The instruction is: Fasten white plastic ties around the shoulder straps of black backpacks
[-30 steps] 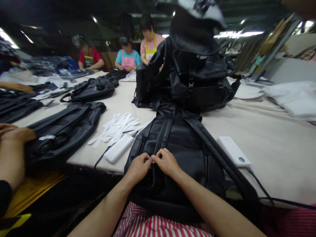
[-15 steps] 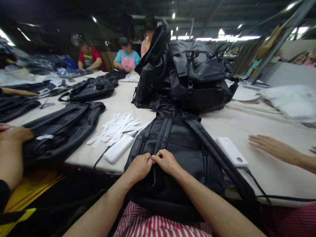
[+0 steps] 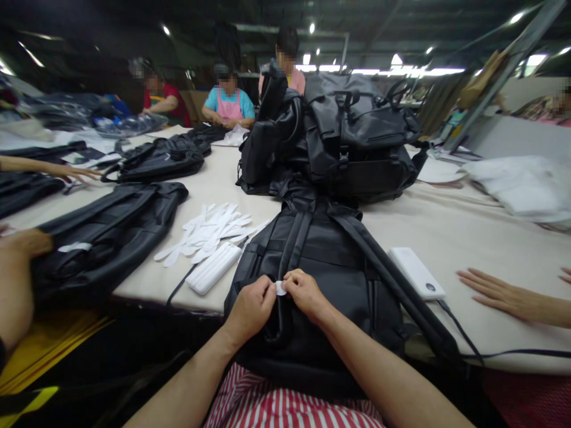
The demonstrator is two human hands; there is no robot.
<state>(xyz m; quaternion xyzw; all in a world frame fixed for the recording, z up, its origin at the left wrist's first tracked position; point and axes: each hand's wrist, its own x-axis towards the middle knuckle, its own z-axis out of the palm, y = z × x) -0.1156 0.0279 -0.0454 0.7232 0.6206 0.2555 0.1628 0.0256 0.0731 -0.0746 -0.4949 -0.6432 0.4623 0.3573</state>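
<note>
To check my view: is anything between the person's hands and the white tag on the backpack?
Nothing visible: the left hand and right hand both touch the small white tag on the black backpack.

Our left forearm [image 3: 187, 371] and right forearm [image 3: 379, 362] are bare down to our bare left hand [image 3: 250, 309] and right hand [image 3: 306, 294]; we wear a red-and-white vertically striped garment [image 3: 285, 407] at our front.
</note>
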